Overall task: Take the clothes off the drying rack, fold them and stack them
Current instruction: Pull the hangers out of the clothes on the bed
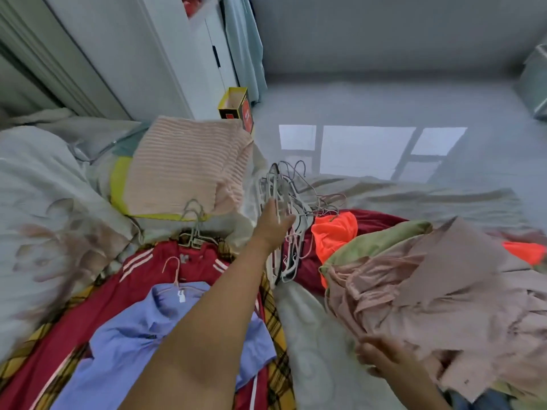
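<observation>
Pink garment (444, 294) heaped at right, touching right hand (381, 359), grip too blurred to tell; left hand (273, 223) spread, well away over hangers (288, 264).

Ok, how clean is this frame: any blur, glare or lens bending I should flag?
Head view: motion blur smears the bedding at the frame's left and the right hand with the pink garment; the left hand at the hangers is sharper; a window's reflection glares off the glossy floor; wide-angle bending curves the wardrobe edges; light is soft, shadows faint.
</observation>
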The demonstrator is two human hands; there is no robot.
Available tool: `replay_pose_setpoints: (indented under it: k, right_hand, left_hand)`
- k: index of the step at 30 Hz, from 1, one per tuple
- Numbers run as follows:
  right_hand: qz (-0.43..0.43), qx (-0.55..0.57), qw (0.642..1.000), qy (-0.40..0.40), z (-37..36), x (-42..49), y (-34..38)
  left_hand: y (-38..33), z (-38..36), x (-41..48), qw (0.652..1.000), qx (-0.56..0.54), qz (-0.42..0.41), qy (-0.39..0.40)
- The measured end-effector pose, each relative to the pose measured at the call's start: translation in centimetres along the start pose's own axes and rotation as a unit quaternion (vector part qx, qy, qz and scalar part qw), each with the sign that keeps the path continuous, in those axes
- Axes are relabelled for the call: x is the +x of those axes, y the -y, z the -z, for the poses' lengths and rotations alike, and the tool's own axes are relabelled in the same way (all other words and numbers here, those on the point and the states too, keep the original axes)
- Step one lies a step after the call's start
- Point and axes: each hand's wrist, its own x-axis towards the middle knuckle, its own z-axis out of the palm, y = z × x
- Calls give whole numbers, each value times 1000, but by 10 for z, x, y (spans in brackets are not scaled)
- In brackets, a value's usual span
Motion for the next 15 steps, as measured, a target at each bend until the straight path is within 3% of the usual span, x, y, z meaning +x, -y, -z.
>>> replay_pose_setpoints:
  k: [4, 6, 11, 15]
  right_hand:
    - [0, 4, 999, 38, -58, 22, 9]
    - [2, -4, 998, 62, -86, 32, 15]
    - [8, -34, 996, 79, -149, 53, 21]
    - [1, -28, 996, 79, -186, 59, 4]
  left_hand:
    - [98, -20, -38, 979, 88, 76, 166]
    - [157, -6, -64, 960, 132, 148, 197]
    - [283, 85, -83, 929, 226, 284, 66]
    - [347, 138, -67, 916, 273, 294, 16]
